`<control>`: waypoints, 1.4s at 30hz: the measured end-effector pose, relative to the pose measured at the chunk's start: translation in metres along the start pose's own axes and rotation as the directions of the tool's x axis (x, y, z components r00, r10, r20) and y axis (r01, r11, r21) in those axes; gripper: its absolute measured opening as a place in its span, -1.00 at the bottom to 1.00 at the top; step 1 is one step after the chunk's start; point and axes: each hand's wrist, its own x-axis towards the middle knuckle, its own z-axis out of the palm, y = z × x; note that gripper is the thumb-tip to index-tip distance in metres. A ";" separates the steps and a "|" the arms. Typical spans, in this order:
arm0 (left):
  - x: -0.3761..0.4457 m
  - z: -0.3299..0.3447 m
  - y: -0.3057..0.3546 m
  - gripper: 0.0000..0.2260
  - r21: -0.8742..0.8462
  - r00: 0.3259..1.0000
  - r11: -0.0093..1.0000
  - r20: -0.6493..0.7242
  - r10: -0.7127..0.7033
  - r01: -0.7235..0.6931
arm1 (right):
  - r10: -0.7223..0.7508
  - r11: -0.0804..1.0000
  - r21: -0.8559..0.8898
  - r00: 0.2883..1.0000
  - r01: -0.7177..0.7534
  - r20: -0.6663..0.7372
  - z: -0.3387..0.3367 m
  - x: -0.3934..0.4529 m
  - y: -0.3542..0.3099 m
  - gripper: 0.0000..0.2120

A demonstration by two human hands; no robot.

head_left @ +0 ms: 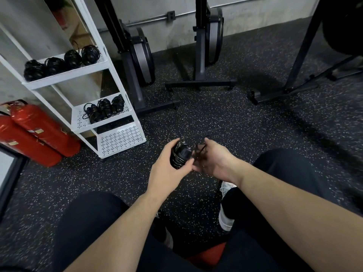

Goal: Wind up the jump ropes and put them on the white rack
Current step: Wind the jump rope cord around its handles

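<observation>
No writing was legible; the labels on the red extinguishers (37, 132) were too blurred. The white rack (110, 73) held wound ropes on two shelves. The left hand (167, 169) gripped the jump rope (180, 154) bundle; the right hand (214, 160) pinched its loose cord.

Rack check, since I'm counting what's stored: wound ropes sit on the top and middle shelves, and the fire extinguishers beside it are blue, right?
Not quite. The head view shows the fire extinguishers are red, not blue. The rest holds: wound ropes sit on the top and middle shelves of the rack.
</observation>
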 end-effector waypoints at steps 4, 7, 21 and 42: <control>0.002 -0.002 -0.008 -0.42 -0.024 0.999 0.999 0.003 -0.039 0.040 | -0.041 0.996 0.085 0.998 0.036 0.057 0.000 -0.001 -0.001 -0.58; 0.005 -0.001 -0.010 -0.48 -0.077 0.998 0.995 -0.019 -0.062 0.060 | -0.105 0.992 0.088 0.989 0.096 0.104 -0.003 0.000 -0.003 -0.62; 0.009 0.002 -0.008 -0.64 -0.217 0.986 0.962 0.020 -0.166 0.167 | -0.432 0.902 0.008 0.902 0.432 0.002 -0.003 -0.005 -0.007 -0.80; 0.014 -0.015 -0.016 -0.55 0.087 0.992 0.990 0.062 -0.114 0.108 | -0.431 0.314 -0.861 0.868 0.401 0.247 -0.020 -0.003 -0.017 -0.77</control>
